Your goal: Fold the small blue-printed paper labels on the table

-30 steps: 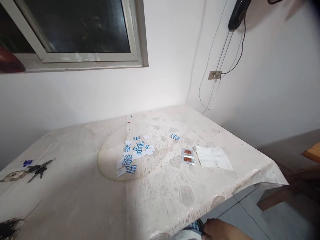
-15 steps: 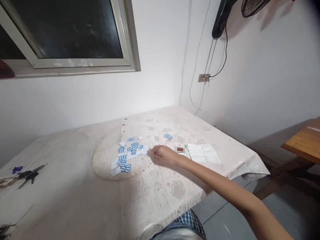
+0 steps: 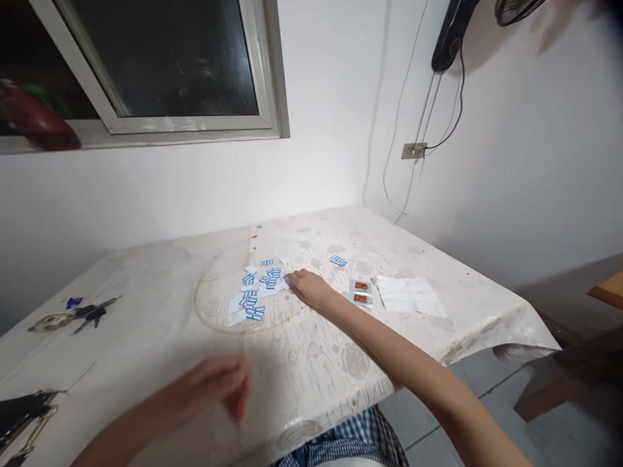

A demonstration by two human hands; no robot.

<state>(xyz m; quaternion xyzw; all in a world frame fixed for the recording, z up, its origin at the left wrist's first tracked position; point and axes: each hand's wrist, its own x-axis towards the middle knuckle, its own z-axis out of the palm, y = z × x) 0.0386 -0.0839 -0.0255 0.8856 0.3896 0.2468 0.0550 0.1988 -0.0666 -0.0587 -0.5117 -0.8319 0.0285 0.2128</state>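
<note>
My right hand (image 3: pixel 309 287) is at the right edge of a loose heap of small white paper pieces printed with blue bars (image 3: pixel 270 280). Its fingers are drawn together, and whatever they hold is hidden. Several plain white slips (image 3: pixel 237 317) lie among the printed pieces. Over the near part of the table, my left hand (image 3: pixel 217 383) hangs apart from the heap, smeared by motion. A blister pack with two red-brown squares (image 3: pixel 361 293) lies to the right of my right hand. Behind it is a separate blue-barred piece (image 3: pixel 339 261).
The table (image 3: pixel 311 363) has a pale, marked plastic cover. A folded white tissue (image 3: pixel 411 296) lies at the right. Keys (image 3: pixel 95 314) lie at the left, and a dark item with a metal clasp (image 3: pixel 26 421) is at the left edge.
My left hand has come into view at the lower left. My right hand has reached the heap's edge, and its forearm no longer covers part of the blister pack. The view has shifted left.
</note>
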